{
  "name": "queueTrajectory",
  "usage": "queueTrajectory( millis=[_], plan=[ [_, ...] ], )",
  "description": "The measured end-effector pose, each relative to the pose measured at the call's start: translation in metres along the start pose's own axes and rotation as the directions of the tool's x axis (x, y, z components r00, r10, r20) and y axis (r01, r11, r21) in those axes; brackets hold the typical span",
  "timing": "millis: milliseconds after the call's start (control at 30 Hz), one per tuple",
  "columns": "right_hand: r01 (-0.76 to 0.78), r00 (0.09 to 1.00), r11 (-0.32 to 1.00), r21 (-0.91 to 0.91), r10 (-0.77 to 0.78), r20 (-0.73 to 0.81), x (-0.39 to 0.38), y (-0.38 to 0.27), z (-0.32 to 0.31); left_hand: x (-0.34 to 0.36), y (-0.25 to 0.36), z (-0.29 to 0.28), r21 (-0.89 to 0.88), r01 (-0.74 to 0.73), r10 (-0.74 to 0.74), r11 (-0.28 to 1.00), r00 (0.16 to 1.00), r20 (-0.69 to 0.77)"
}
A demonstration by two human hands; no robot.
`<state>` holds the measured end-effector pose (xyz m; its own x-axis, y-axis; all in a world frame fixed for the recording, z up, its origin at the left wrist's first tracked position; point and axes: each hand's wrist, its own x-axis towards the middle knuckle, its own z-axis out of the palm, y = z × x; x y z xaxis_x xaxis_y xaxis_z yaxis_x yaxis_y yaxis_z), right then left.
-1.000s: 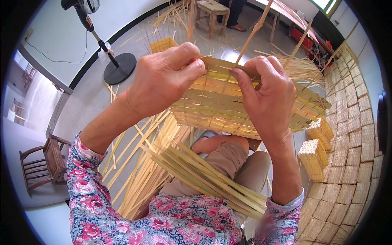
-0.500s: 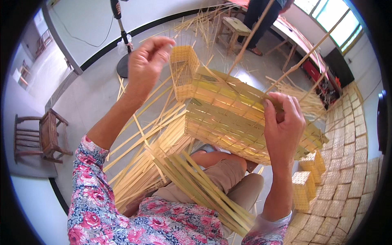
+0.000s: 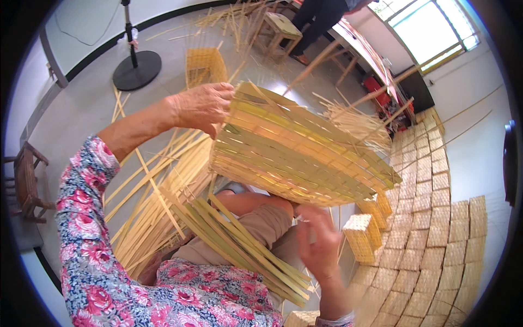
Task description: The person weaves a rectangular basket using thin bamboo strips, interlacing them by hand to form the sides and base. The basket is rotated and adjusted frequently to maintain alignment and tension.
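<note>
A partly woven basket (image 3: 294,147) of green and yellow bamboo strips hangs tilted above my lap, with long loose ends sticking out on its right. My left hand (image 3: 204,106) is closed on its upper left corner, fingers folded over the edge. Below the basket's lower edge, my right hand (image 3: 318,242) is smeared by motion, and I cannot make out anything in it. Across my lap lies a bundle of flat green bamboo strips (image 3: 239,245). Paler strips (image 3: 163,210) are piled on the floor to the left.
Finished woven boxes (image 3: 361,237) stand at the right beside rows of stacked woven pieces (image 3: 419,218). Further off are another woven basket (image 3: 204,65), a round black stand base (image 3: 136,70), a wooden stool (image 3: 278,30) and a standing person (image 3: 316,22). A wooden chair (image 3: 30,180) is at far left.
My left hand has come down onto the basket's upper left corner. My right hand has let go of its upper right side and dropped below it. The whole view has shifted.
</note>
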<state>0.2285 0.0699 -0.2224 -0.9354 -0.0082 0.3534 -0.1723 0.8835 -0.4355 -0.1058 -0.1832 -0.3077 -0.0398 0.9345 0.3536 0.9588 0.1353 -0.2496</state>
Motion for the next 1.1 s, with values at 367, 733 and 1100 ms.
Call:
queueTrajectory(
  millis=[367,733,1100],
  plan=[
    [-0.465,0.846,0.884,0.038,0.432,0.311,-0.144,-0.008,0.069,0.016,0.059,-0.017,0.049,0.141,-0.137,0.989,0.988,-0.073],
    [-0.657,0.74,0.705,0.265,0.536,0.408,-0.199,-0.019,0.087,0.235,0.117,0.042,-0.468,0.398,-0.398,0.789,0.911,0.104],
    [-0.58,0.807,0.649,0.492,0.541,0.237,-0.205,-0.002,0.106,0.342,0.218,0.044,-0.607,0.563,-0.433,0.561,0.824,0.365]
  ],
)
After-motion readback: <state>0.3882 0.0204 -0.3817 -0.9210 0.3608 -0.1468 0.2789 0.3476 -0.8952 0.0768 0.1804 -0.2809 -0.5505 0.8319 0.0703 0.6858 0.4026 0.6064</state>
